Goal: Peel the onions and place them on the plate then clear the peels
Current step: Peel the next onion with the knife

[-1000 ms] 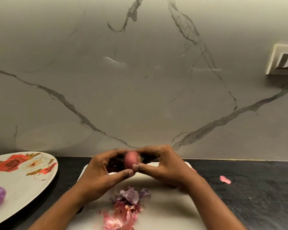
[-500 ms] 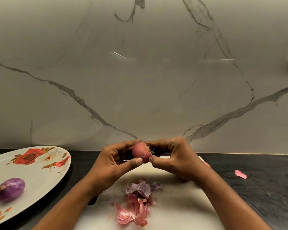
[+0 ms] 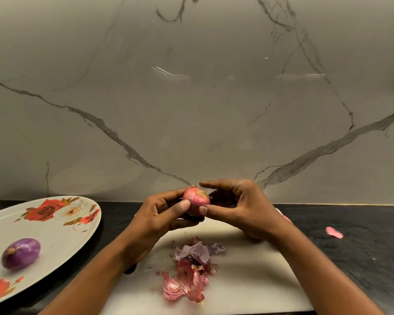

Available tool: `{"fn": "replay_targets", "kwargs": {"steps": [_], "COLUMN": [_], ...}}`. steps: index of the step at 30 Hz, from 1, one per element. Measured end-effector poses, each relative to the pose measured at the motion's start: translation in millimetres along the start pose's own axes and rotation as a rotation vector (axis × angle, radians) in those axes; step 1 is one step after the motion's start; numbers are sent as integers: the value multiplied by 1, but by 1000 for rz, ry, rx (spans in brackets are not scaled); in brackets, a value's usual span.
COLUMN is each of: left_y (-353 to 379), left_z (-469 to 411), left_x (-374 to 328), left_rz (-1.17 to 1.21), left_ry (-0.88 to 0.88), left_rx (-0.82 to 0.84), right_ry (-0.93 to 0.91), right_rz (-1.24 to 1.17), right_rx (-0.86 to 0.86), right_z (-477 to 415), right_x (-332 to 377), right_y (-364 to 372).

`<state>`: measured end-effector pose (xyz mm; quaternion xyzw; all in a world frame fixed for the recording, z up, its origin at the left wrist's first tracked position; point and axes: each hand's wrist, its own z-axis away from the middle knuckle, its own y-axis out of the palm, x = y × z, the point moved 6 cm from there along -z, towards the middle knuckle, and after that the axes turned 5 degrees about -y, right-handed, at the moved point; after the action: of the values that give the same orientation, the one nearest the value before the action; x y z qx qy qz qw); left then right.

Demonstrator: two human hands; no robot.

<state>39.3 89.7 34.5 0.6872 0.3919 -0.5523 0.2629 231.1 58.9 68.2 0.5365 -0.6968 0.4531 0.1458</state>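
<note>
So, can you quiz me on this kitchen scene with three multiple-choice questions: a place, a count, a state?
1. Where is the pile of peels? A) sink B) white board C) floor
2. How many onions lie on the plate? A) one B) none C) three
3. The pink onion is: A) halved B) lying loose C) held by both hands
Answers: 1 B, they sit on the board. 2 A, a single purple onion rests there. 3 C, left hand and right hand pinch it.

Pink-red onion (image 3: 196,198); purple onion (image 3: 21,253); white plate (image 3: 62,237), red roses; pink-purple peels (image 3: 189,271); grey-veined marble wall (image 3: 191,98).
</note>
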Motion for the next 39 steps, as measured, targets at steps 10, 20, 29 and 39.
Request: {"fn": "replay_targets", "kwargs": {"steps": [10,20,29,39], "left_y": [0,-2,1,1], "left_z": [0,-2,-4,-3], "left_x": [0,4,4,5], "left_rz": [-19,82,119,-55], "left_ry": [-14,-3,-50,-70], "left_rx": [-17,2,113,-3], "right_ry": [-45,-87,-140,-164], "right_rz": [-45,41,188,189], "right_rx": [-25,-96,91,-23], "right_z": [0,-1,-1,-1], "right_x": [0,-2,1,0], "right_y": [5,5,18,11]}}
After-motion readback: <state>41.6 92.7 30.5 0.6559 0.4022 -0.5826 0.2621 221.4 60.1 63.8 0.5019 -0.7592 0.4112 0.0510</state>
